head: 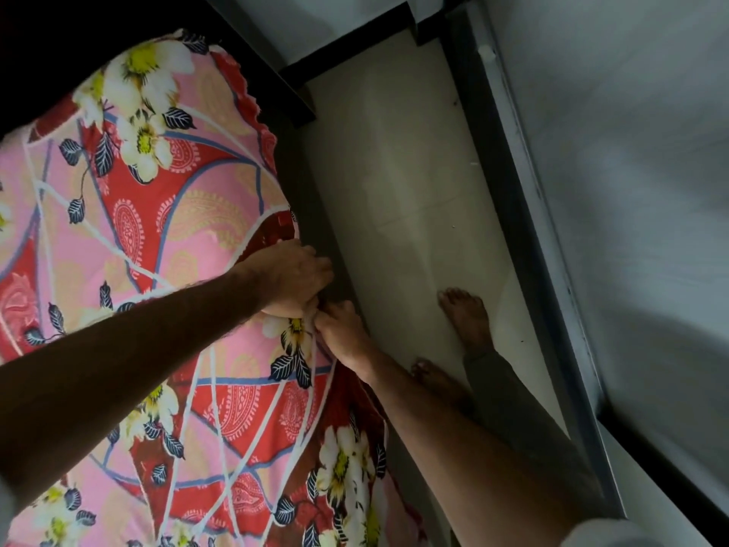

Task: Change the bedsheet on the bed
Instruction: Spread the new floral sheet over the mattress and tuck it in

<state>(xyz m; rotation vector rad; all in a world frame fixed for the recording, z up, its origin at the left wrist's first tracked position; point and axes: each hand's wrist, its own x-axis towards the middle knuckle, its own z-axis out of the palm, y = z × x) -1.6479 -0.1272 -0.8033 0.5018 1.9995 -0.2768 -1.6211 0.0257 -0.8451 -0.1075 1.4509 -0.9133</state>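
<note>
A pink and red bedsheet (165,238) with white flowers and paisley shapes covers the bed across the left of the view. At the bed's right edge my left hand (296,272) grips the sheet's border, knuckles up, fingers curled over the side. Just below it my right hand (341,333) pinches the same border where the cloth bunches by a white flower. The two hands touch. The sheet's edge hangs down the side of the mattress, and the fingertips are hidden in the fold.
A narrow strip of pale tiled floor (418,183) runs between the bed and a grey wall (631,191) with a dark skirting. My bare feet (467,313) stand on it. A dark headboard (272,65) lies at the top.
</note>
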